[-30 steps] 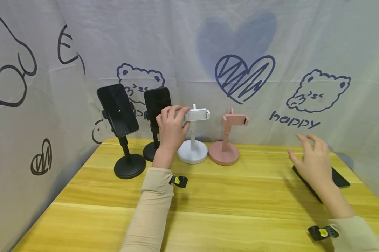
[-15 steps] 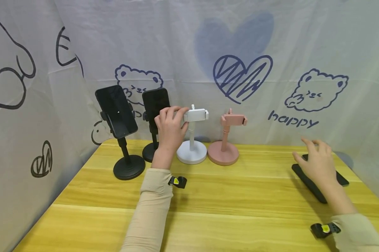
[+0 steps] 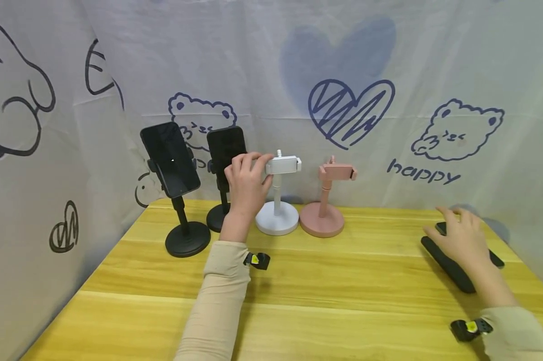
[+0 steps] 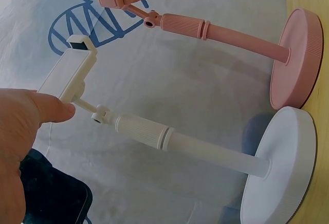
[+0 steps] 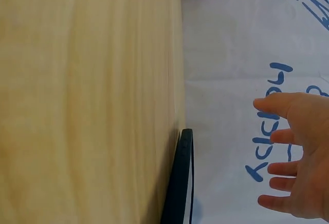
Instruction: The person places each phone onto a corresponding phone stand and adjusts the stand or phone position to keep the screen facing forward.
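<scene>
My left hand [image 3: 248,183] pinches the left end of the clamp on a white phone stand [image 3: 277,218], thumb below and fingers above. In the left wrist view the thumb presses the white clamp [image 4: 67,75], whose stem slants down to the round base. Above the table at the right, my right hand [image 3: 465,240] hovers with fingers spread and holds nothing. Beneath it lie a long black object [image 3: 445,263] and a dark phone [image 3: 496,259], both partly hidden by the hand. The right wrist view shows the fingers apart from a dark phone-like edge [image 5: 180,183].
Just right of the white stand is a pink phone stand [image 3: 322,220]. Two black stands to the left hold dark phones, one in front [image 3: 169,160] and one behind [image 3: 225,148]. A printed cloth [image 3: 262,60] hangs behind the wooden table [image 3: 325,301].
My right hand has moved right and slightly down over the dark things, uncovering more of the long black one. My left hand stays on the white stand's clamp.
</scene>
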{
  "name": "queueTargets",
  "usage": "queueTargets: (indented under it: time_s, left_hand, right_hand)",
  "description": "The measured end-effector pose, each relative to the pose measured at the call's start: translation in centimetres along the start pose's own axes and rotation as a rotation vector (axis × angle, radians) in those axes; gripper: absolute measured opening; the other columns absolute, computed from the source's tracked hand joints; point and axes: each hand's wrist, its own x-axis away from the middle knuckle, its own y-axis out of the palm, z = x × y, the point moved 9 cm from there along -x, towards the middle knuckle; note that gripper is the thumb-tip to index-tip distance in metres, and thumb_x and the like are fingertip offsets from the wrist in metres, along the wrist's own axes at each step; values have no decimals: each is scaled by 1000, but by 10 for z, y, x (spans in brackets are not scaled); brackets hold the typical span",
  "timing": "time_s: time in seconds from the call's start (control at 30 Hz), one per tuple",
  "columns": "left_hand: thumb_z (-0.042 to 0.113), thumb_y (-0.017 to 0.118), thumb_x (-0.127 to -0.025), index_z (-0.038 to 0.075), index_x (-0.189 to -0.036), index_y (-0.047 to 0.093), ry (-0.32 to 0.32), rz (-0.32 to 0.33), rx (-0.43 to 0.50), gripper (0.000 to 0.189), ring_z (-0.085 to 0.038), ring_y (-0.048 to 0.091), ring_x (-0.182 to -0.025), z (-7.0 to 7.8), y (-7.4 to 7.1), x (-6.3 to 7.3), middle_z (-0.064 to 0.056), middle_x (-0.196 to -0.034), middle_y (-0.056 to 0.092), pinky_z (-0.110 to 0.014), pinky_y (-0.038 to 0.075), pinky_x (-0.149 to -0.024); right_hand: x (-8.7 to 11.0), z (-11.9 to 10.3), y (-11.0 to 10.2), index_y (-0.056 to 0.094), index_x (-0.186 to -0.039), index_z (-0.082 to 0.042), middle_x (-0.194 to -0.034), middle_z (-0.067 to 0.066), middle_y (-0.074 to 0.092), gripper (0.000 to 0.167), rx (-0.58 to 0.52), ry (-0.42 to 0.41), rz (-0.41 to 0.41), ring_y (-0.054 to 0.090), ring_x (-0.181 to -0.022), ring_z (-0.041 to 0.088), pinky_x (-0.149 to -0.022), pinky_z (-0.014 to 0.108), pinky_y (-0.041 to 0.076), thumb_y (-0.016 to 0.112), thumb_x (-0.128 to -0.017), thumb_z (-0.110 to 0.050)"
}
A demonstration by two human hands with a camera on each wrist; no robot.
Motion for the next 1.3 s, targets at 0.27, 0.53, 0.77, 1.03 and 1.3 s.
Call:
queueTargets:
  time_s: [0.27,0.53,0.77,1.03,1.3]
  left_hand:
    - [21,72,-88,18,-120,66,9,15,-9,33,-29,45,-114,1,0,0,-9,-121,61,-49,33,-92]
    - [22,72,-89,18,-121,65,0,4,2,34,-29,44,-114,-1,0,0,-9,-122,60,-50,32,-93]
    - [22,72,-89,18,-122,65,1,0,-3,34,-29,44,-114,-1,0,0,-9,-122,60,-50,32,-93]
    - [21,72,-88,17,-122,65,2,10,-4,35,-29,44,-115,-2,-3,-1,-10,-122,59,-51,32,-93]
    - [21,71,-89,17,-122,65,1,1,13,34,-29,44,-115,-1,0,1,-9,-122,59,-50,32,-93]
  right_hand:
    - [-4,11,8,32,-143,7,-136,46,26,75,9,63,-62,20,-124,65,-97,74,24,54,-96,-46]
    - [-11,19,19,32,-143,8,-133,47,26,76,-8,85,-142,22,-120,67,-94,74,26,57,-93,-44]
    - [-12,26,36,32,-142,9,-135,47,23,77,7,135,-252,20,-122,67,-92,75,31,57,-92,-44]
    - [-11,26,41,33,-141,9,-137,47,22,78,14,162,-344,18,-123,68,-93,76,30,60,-90,-43]
    - [-5,36,49,33,-140,10,-136,47,24,81,25,198,-420,21,-121,70,-92,76,32,62,-88,-46]
